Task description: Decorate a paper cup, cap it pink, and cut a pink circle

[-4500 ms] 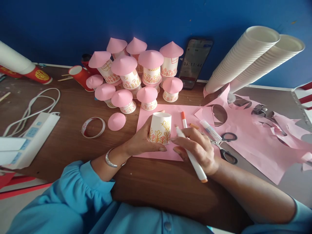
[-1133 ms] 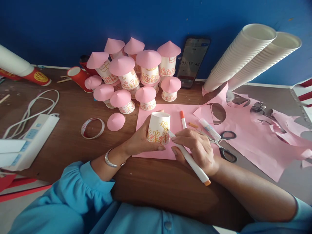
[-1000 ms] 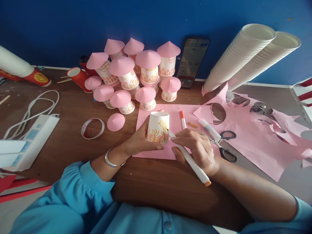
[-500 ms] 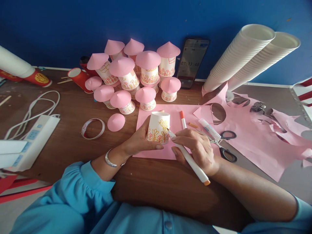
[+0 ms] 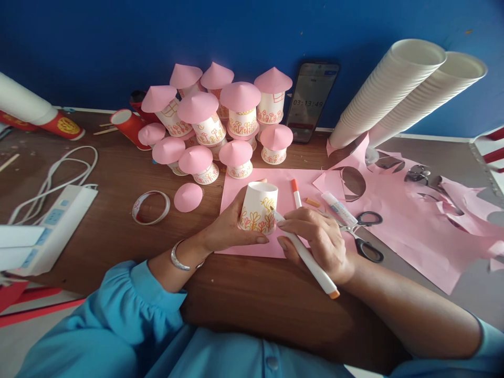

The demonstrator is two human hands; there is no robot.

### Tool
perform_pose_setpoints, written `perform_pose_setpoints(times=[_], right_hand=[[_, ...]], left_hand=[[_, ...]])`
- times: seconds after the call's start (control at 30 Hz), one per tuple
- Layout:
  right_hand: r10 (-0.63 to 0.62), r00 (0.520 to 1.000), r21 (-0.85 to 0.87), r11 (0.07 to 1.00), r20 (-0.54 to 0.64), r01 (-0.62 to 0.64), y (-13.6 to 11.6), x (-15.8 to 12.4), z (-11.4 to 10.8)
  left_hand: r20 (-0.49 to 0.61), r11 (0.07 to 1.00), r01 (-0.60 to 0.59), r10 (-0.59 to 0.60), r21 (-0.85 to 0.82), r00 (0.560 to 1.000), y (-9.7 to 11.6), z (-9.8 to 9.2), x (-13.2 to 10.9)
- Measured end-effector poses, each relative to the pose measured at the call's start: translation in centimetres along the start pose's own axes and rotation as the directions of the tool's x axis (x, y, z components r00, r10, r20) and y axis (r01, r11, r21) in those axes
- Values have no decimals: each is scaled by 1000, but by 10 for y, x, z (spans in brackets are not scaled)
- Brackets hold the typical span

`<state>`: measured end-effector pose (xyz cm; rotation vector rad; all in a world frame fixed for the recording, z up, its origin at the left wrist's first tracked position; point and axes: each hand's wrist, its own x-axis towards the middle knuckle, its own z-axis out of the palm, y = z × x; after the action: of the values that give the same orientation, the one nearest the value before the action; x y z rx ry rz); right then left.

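My left hand [image 5: 228, 226] is wrapped around a white paper cup [image 5: 254, 202], held upside down above a pink paper sheet [image 5: 252, 250]. Red and yellow flowers run round the cup's lower part, with a yellow bee-like figure higher up on its right side. In my right hand [image 5: 321, 239] is a white marker [image 5: 309, 262] with an orange end, its tip at the yellow drawing. On the sheet lie a red-capped marker [image 5: 295, 192], a small orange cap [image 5: 313, 201] and a glue stick [image 5: 337, 209]. Black-handled scissors [image 5: 360, 231] rest right of my right hand.
Several decorated cups with pink cone roofs [image 5: 241, 97] stand at the back. A phone [image 5: 313, 102] leans on the blue wall beside tall cup stacks [image 5: 389, 89]. Cut pink paper [image 5: 417, 226] spreads right. Tape roll [image 5: 150, 207], pink cone [image 5: 188, 197] and power strip [image 5: 55, 226] sit left.
My left hand has turned the cup slightly and shifted it a little to the right. The marker tip stays at the yellow figure. The phone's timer has advanced by a second.
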<state>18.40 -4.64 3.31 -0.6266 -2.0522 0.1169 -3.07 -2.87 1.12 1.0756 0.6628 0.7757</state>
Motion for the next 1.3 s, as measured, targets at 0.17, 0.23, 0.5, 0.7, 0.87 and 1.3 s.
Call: perform_pose_setpoints(times=[0.17, 0.23, 0.5, 0.7, 0.87, 1.3], right_hand=[[-5, 1000, -18, 1000, 8, 5, 0, 1, 0], [-4, 1000, -25, 1000, 10, 5, 0, 1, 0], [-7, 1000, -40, 999, 13, 7, 1, 0, -2], [42, 999, 32, 999, -17, -42, 6, -6, -1], [132, 991, 65, 990, -39, -129, 9, -9, 3], [151, 984, 11, 988, 91, -153, 12, -12, 11]], left_hand=[[-23, 997, 11, -9, 82, 1000, 2, 2, 0], [-39, 994, 6, -2, 111, 999, 2, 2, 1], [-26, 997, -23, 25, 75, 999, -1, 1, 1], [-46, 998, -14, 11, -55, 999, -6, -5, -1], [46, 969, -4, 16, -246, 999, 1, -7, -2], [42, 996, -27, 31, -89, 999, -3, -9, -5]])
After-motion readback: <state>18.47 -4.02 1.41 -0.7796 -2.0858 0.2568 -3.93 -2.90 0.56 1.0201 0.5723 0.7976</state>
